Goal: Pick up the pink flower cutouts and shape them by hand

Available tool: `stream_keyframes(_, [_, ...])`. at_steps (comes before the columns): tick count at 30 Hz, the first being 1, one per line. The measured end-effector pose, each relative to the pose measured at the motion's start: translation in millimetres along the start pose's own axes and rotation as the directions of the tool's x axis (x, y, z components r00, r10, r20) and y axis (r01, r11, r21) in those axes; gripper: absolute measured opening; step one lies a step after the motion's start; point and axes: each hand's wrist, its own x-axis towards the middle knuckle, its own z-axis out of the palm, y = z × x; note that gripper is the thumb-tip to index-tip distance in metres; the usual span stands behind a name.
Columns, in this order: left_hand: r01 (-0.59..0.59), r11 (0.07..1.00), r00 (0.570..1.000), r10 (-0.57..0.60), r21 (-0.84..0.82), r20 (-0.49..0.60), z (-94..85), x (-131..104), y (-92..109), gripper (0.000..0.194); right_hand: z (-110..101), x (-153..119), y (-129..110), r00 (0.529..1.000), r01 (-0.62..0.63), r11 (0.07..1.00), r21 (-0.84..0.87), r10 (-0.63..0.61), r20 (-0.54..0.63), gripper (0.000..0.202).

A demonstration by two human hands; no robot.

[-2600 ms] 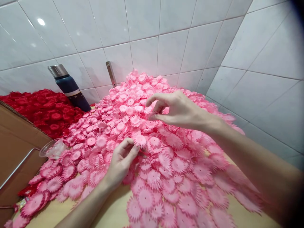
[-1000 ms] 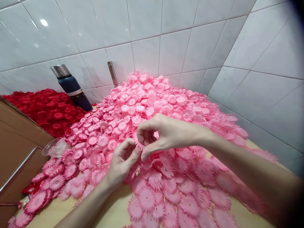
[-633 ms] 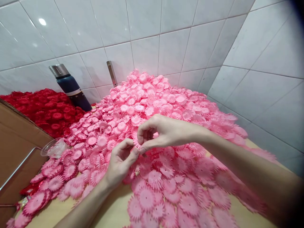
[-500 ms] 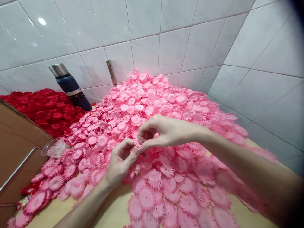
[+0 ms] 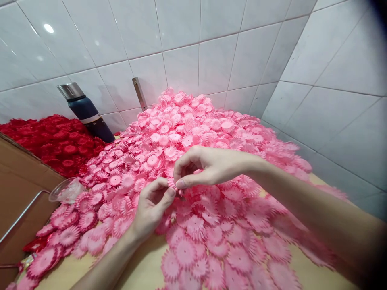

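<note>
My left hand [image 5: 153, 205] pinches a small pink piece [image 5: 172, 184] with a fringed edge between thumb and forefinger. From the right, my right hand [image 5: 201, 166] closes its thumb and fingertips on the same piece, so the two hands meet at it. Part of the piece is hidden behind the fingers. Under and behind both hands spreads a large heap of pink scalloped discs [image 5: 193, 129], many with a tiny hole in the middle.
A dark blue bottle [image 5: 90, 117] leans at the back left beside a red heap [image 5: 57, 141]. At the left are a cardboard box [image 5: 24, 181] and a clear plastic dish [image 5: 67, 191]. Tiled walls [image 5: 181, 64] rise behind and right. The tabletop [image 5: 142, 266] shows in front.
The pink piece has turned between my fingers and now shows more edge-on. My right thumb has risen slightly. The whole view has shifted a little.
</note>
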Motion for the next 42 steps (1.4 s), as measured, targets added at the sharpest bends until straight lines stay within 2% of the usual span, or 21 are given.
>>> stream_keyframes(3, [0.003, 1.0, 1.0, -0.003, 0.012, 0.009, -1.2, 0.1, 0.9, 0.014, -0.4, 0.1, 1.5, 1.0, -0.003, 1.0, 0.009, 0.003, -0.025, 0.013])
stream_keyframes(7, [-0.038, 0.996, 0.997, 0.032, 0.084, 0.068, -2.2, 0.0, 3.9, 0.015, -2.4, 0.0, 1.6, 0.978, -0.067, 0.996, -0.053, 0.055, -0.201, 0.01])
stream_keyframes(9, [-0.038, 0.997, 0.996, 0.033, 0.063, 0.085, -1.7, -0.4, 4.1, 0.016, -3.3, -0.6, 0.5, 0.963, -0.074, 0.994, -0.074, 0.052, -0.265, 0.01])
stream_keyframes(11, [0.011, 1.0, 0.997, -0.009, -0.018, 0.071, -0.9, -0.7, 2.9, 0.014, -2.6, -1.1, -1.4, 0.969, -0.053, 0.995, -0.082, 0.031, -0.244, 0.009])
stream_keyframes(13, [0.07, 0.994, 0.997, -0.066, -0.086, 0.041, -0.4, -0.6, 1.1, 0.015, 0.1, -1.0, -3.5, 0.984, -0.032, 0.996, -0.088, 0.016, -0.176, 0.01])
stream_keyframes(15, [0.089, 0.993, 0.996, -0.089, -0.075, 0.005, -0.3, 0.0, -0.5, 0.018, 3.7, -0.1, -5.3, 0.992, -0.016, 0.995, -0.103, 0.003, -0.125, 0.013])
stream_keyframes(17, [0.082, 0.997, 0.996, -0.082, 0.003, -0.039, -0.3, 0.9, -1.2, 0.018, 6.3, 0.8, -6.2, 0.993, -0.005, 0.991, -0.132, -0.01, -0.115, 0.014])
stream_keyframes(21, [0.071, 0.995, 0.995, -0.067, 0.066, -0.069, 0.2, 1.2, -0.8, 0.017, 6.7, 1.9, -6.4, 0.991, -0.01, 0.987, -0.158, -0.011, -0.132, 0.014])
stream_keyframes(29, [0.063, 0.994, 0.996, -0.068, -0.086, -0.061, 1.1, -2.4, -1.4, 0.023, 9.2, 2.5, -7.6, 0.983, -0.035, 0.99, -0.137, 0.01, -0.181, 0.013])
stream_keyframes(37, [0.071, 0.995, 0.992, -0.064, 0.068, -0.112, 0.7, 0.0, -3.2, 0.018, 8.0, 4.0, -6.4, 0.985, -0.032, 0.987, -0.159, 0.005, -0.17, 0.011])
stream_keyframes(42, [0.107, 0.993, 0.987, -0.101, 0.048, -0.124, -0.5, 2.3, 1.0, 0.018, 9.6, 4.7, -7.3, 0.976, -0.062, 0.98, -0.189, 0.02, -0.218, 0.011])
